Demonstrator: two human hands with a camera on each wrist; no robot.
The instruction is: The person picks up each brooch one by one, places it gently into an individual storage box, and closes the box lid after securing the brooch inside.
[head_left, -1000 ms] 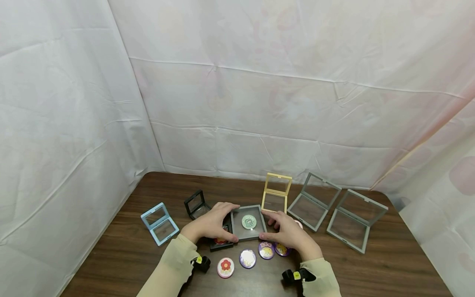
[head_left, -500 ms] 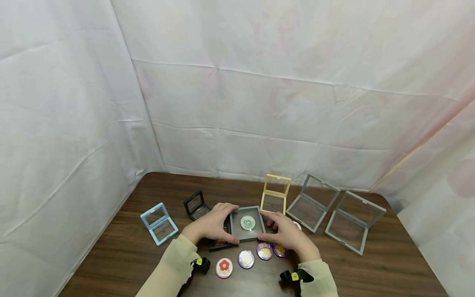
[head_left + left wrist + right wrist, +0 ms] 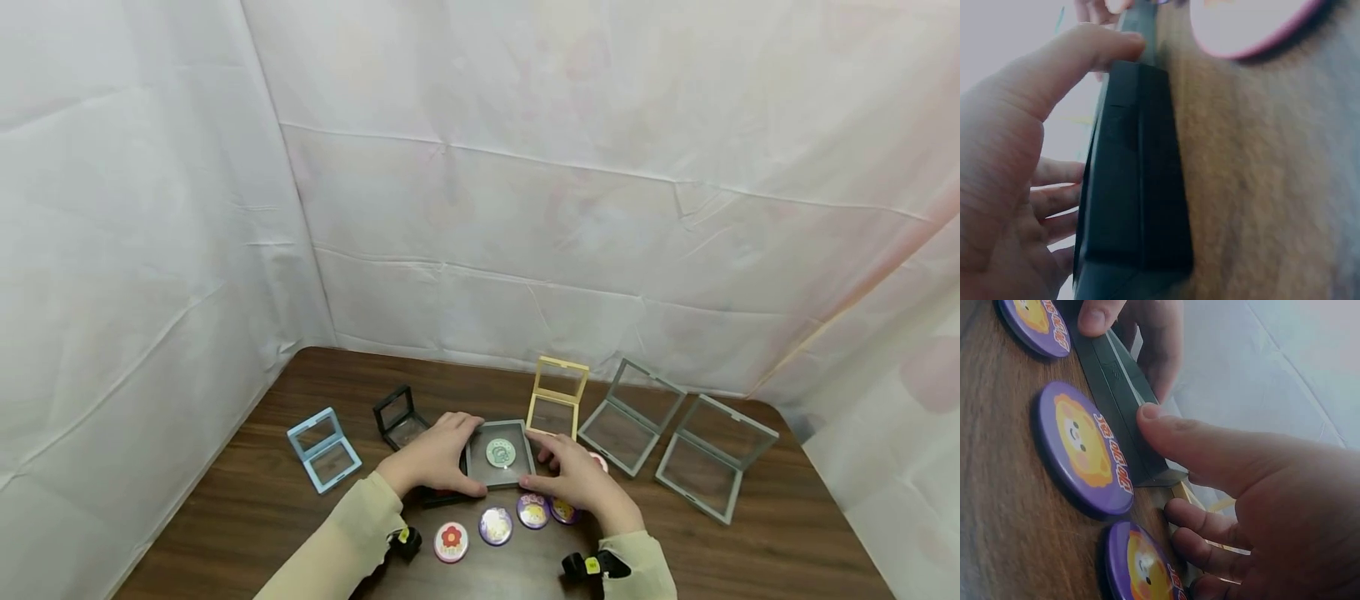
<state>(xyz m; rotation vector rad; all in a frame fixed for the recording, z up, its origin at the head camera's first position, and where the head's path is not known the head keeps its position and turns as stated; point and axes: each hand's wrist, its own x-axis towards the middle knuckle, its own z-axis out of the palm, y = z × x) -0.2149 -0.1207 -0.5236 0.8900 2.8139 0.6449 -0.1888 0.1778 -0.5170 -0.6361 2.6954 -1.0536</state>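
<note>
In the head view a closed grey frame (image 3: 482,479) with a round green badge (image 3: 500,453) inside lies between both hands. My left hand (image 3: 435,457) holds its left side, thumb at the near corner and fingers at the far corner. My right hand (image 3: 576,475) holds the right side the same way. A black case (image 3: 1129,175), partly hidden under the left hand, lies beside the frame. In the right wrist view the right thumb presses the grey frame's edge (image 3: 1116,387), close to a purple badge (image 3: 1082,447).
A light blue frame (image 3: 306,456), a small black frame (image 3: 382,423), a yellow frame (image 3: 576,402) and two grey frames (image 3: 643,457) (image 3: 697,502) stand open around the back. Nearer lie a red-flower badge (image 3: 452,542), a pale badge (image 3: 496,527) and purple badges (image 3: 533,510).
The head view has shifted slightly. The left hand has moved a little over the black case, covering more of it; both hands keep holding the grey frame.
</note>
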